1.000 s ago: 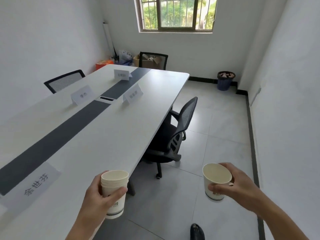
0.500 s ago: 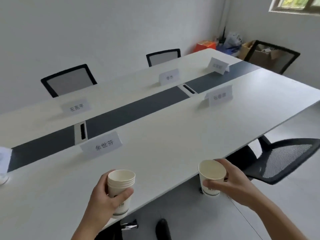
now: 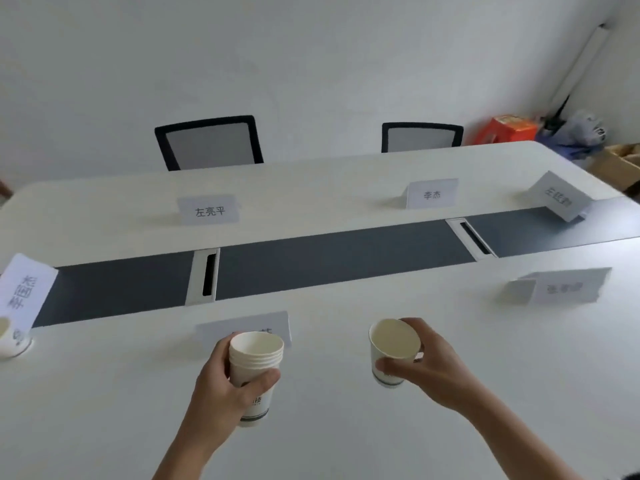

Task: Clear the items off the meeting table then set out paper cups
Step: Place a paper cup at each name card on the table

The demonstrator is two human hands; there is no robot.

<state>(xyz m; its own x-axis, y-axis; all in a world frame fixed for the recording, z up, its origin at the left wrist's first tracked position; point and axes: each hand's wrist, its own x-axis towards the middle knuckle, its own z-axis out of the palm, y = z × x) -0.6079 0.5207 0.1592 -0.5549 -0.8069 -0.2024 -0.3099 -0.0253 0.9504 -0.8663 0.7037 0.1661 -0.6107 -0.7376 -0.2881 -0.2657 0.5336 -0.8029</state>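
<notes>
**Cups.** The stack of paper cups (image 3: 256, 375) is in the left grip (image 3: 221, 389), whose bare fingers and thumb curl round the wall. The stack is upright over the near half of the bench (image 3: 346, 434). Whether its base touches the surface cannot be told. The single cup (image 3: 394, 351) is in the right grip (image 3: 429, 368), pinched by the wall between thumb and fingers. It tilts mouth toward the holder and is well apart from the stack.

**Progress (judgement).**
- Clearing appears complete: the bench carries only name cards and cups.
- 1 placed cup (image 3: 10, 337) stands at the far left end, just beside the end name card (image 3: 24, 289).
- 6 cards are in view, and 5 show no cup.
- The nearest card (image 3: 246, 327) sits just behind the stack and looks like the next place to serve.

**Materials and shapes.**
- Cups: cream paper, tapered, with a rolled rim and a green band above the base. Several nested rims show on the stack.
- Cards: folded white paper tents with black print.
- Bench: smooth matte white top with rounded corners, a dark grey centre strip (image 3: 329, 261) and 2 white-framed cable slots.
- Behind the bench: 2 chairs with black frames and grey mesh, against a plain white wall.
</notes>
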